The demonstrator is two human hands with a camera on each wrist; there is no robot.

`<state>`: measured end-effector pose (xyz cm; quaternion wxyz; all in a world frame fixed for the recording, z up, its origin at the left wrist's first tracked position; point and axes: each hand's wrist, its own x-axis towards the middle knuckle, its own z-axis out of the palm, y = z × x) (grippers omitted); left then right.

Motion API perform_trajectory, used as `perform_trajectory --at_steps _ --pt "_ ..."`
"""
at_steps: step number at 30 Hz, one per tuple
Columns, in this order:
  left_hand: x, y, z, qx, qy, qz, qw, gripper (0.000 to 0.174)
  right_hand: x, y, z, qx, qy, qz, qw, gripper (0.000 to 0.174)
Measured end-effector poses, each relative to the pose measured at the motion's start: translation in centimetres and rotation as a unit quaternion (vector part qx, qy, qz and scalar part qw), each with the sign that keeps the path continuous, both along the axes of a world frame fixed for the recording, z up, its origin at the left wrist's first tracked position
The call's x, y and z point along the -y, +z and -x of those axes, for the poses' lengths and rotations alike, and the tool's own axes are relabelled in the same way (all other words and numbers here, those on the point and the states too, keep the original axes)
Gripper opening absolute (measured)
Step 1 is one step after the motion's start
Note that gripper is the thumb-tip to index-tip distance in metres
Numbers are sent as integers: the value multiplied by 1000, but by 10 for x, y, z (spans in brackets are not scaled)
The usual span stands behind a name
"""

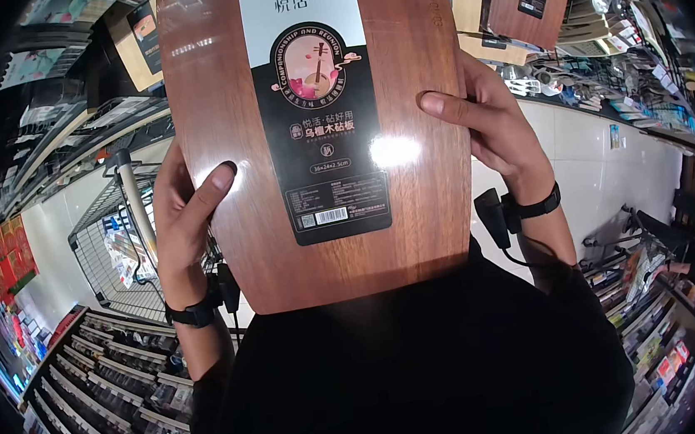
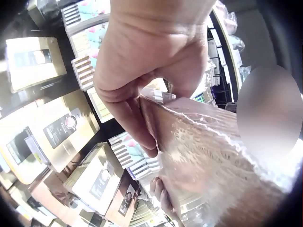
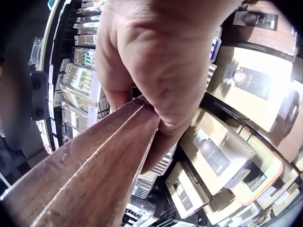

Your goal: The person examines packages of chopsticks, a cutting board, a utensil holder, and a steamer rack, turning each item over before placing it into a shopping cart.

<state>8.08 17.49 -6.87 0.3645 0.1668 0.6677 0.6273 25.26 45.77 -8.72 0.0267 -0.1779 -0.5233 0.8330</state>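
A reddish-brown wooden cutting board in clear shrink wrap, with a black-and-white paper label, is held up in front of the chest in the head view. My left hand grips its left edge, thumb on the labelled face. On the opposite edge my right hand holds it the same way, a little higher. The left wrist view shows the left hand around the wrapped edge, fingers behind the board. In the right wrist view the right hand pinches the board's thick side, where a wrap seam runs.
A wire shopping cart stands on the pale tiled floor to the left. Shelves with other boxed or wrapped cutting boards are ahead. Racks of small goods lie at lower left, and another cart is at right.
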Motion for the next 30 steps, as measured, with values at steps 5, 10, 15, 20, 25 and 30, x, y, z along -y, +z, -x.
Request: perform_trajectory --at_steps 5,10,15,20,25,30 --pt "3 8 1 -26 -7 9 1000 60 0 2 5 -15 1 -9 1000 63" --pt "4 11 0 -45 -10 16 999 63 -3 3 8 -16 12 -20 1000 64" --pt "1 7 0 -39 9 12 999 67 -7 5 9 -22 2 -23 999 67" --pt "-1 5 5 -36 -1 1 999 68 -11 13 11 -27 6 -31 999 68" --pt "-4 3 7 -42 -8 -10 999 68 -12 15 9 -34 -7 -40 999 69" --pt "-7 6 7 -43 -15 -5 999 67 -11 15 6 -28 -17 -32 999 70"
